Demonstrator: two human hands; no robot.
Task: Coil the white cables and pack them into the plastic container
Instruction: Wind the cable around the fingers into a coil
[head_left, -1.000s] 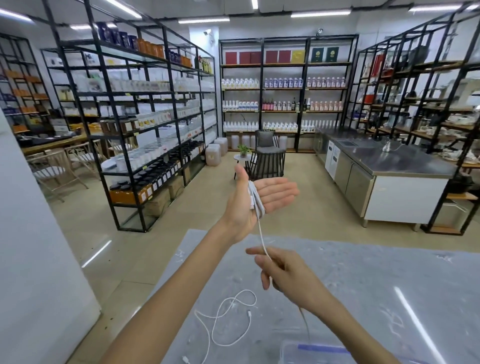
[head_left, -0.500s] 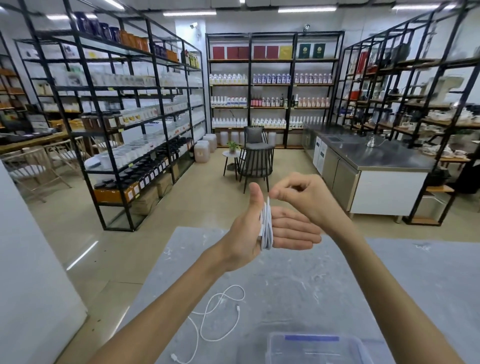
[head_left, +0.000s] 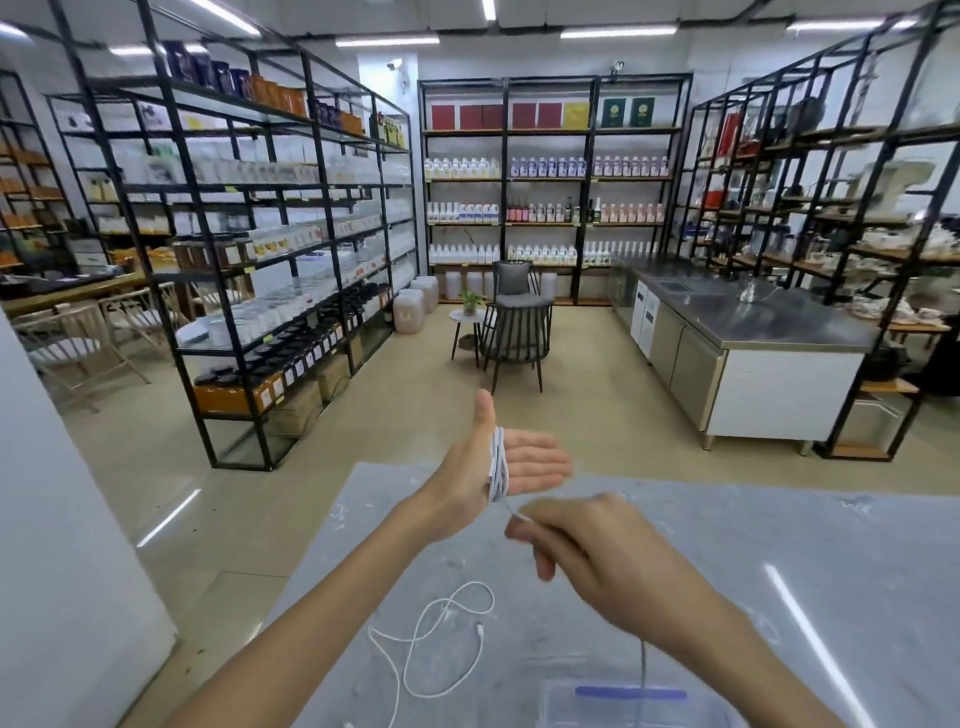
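Note:
My left hand (head_left: 485, 465) is held up over the grey table (head_left: 779, 571) with straight fingers and the thumb up. Several turns of a white cable (head_left: 497, 464) are wound round its palm. From the coil a short stretch of cable runs down to my right hand (head_left: 587, 545), which pinches it just below and right of the left hand. A second white cable (head_left: 441, 639) lies loose in loops on the table under my left forearm. The clear plastic container (head_left: 623, 701) with a blue strip sits at the bottom edge, partly cut off.
Black metal shelving (head_left: 249, 260) full of bottles stands left, back and right. A steel counter (head_left: 743, 322) is at the right, and a dark chair (head_left: 514, 327) with a small round table stands on the tiled floor beyond the table's far edge.
My right hand has swung from above the left hand's fingers down to below it, carrying the cable round for another turn. The coil on the left palm is thicker.

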